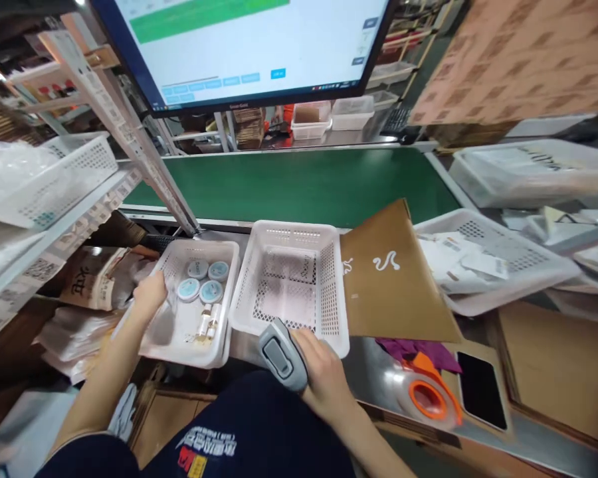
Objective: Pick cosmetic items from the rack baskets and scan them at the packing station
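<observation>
My left hand [151, 292] is closed on the left rim of a white plastic bin [194, 355]. Several round jars with pale blue and white lids [210, 291] sit inside it, and small bottles [205, 320] with clear and white parts lie below them. My right hand [323, 362] is wrapped round a grey handheld barcode scanner [282, 355], held over the front rim of a second white basket [331, 292]. That basket has perforated walls and stands just right of the first; only its floor shows inside. A brown cardboard box [393, 285] with open flaps stands against its right side.
A green conveyor belt [299, 186] runs behind the baskets, under a monitor [259, 53]. At right lie an orange-cored tape roll [427, 399], a phone [482, 392], and a basket of white packets [518, 265]. A metal post [124, 126] rises at left.
</observation>
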`<state>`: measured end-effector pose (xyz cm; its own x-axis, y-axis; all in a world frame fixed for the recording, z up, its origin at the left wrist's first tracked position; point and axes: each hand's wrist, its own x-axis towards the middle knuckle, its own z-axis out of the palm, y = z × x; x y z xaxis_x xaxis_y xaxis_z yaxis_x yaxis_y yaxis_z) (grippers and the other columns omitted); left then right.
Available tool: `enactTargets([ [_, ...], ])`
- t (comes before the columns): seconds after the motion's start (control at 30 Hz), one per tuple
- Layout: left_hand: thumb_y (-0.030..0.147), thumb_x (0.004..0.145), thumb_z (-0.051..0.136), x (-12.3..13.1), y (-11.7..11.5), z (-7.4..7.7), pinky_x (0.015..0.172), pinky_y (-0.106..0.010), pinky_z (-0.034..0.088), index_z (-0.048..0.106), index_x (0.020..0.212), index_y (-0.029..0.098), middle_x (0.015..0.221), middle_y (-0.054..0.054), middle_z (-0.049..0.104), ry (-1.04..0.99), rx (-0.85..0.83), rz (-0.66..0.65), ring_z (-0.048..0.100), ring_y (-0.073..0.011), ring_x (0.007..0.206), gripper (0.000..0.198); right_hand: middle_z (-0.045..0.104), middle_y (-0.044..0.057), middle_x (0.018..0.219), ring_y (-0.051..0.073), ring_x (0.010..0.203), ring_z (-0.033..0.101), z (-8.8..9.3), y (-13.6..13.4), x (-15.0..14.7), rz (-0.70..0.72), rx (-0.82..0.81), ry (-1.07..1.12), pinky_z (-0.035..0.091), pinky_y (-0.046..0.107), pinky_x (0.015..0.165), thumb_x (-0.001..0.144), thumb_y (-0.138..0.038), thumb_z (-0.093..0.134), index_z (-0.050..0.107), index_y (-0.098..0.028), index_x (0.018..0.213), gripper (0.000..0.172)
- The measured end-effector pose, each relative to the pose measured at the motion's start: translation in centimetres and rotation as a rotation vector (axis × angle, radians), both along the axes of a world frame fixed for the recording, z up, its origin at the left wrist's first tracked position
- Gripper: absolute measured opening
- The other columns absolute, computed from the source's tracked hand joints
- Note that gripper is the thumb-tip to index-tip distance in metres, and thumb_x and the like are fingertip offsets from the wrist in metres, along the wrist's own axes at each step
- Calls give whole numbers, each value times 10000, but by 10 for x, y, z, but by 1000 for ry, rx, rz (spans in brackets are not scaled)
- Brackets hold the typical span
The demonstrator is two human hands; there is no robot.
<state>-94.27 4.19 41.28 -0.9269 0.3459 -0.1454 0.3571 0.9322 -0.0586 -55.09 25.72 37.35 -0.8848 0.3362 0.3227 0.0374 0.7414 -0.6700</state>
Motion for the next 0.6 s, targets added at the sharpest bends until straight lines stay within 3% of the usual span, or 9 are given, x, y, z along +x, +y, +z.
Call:
enactTargets([
  [0.07,315,1001,485,10,12,22,896,-460,562,604,1090,192,1059,-191,764,25,61,-84,754,-391,1042,193,686,142,1218,289,992,717,16,2,-14,8,14,-182,578,380,811,850,-128,568,585,-172,1444,596],
  [0.13,399,1000,484,26,29,31,835,-362,541,555,1045,234,994,-100,761,-2,249,-221,757,-301,944,185,660,132,1278,297,1039,710,33,4,-32,18,22,-374,558,384,820,823,-99,585,586,-194,1449,634],
  [0.2,441,973,491,48,50,25,747,-312,513,521,982,249,886,-39,725,-83,471,-314,731,-237,811,195,644,131,1322,314,1100,703,45,8,-46,5,42,-512,540,390,828,827,-93,605,579,-196,1462,644],
  [0.3,486,954,504,79,81,-3,685,-295,498,501,935,255,763,8,659,-279,664,-385,676,-197,673,231,645,136,1352,322,1147,701,47,18,-48,-77,66,-622,517,376,828,858,-95,607,582,-185,1464,613],
  [0.37,504,970,498,87,95,-25,689,-304,513,521,948,249,764,8,673,-448,653,-442,670,-191,641,257,657,134,1351,321,1142,710,37,25,-34,-138,56,-660,508,362,821,854,-87,614,598,-187,1444,599],
  [0.43,496,1015,463,78,98,-42,741,-325,547,578,1033,232,906,-32,750,-517,541,-486,709,-202,691,288,671,133,1339,328,1128,724,22,32,-13,-191,17,-665,512,362,820,844,-76,608,615,-186,1415,582],
  [0.53,340,1027,498,37,83,-58,980,-369,557,597,1291,192,1347,-139,737,-315,294,-437,764,-269,1079,319,672,133,1360,339,1140,733,2,38,19,-234,-65,-627,535,382,846,847,-51,558,624,-184,1408,580],
  [0.6,230,889,661,6,65,-65,1076,-427,523,541,1409,121,1527,-260,612,-188,170,-350,668,-375,1336,544,659,135,1388,345,1143,735,-4,38,30,-248,-93,-612,550,400,862,843,-37,530,610,-187,1445,626],
])
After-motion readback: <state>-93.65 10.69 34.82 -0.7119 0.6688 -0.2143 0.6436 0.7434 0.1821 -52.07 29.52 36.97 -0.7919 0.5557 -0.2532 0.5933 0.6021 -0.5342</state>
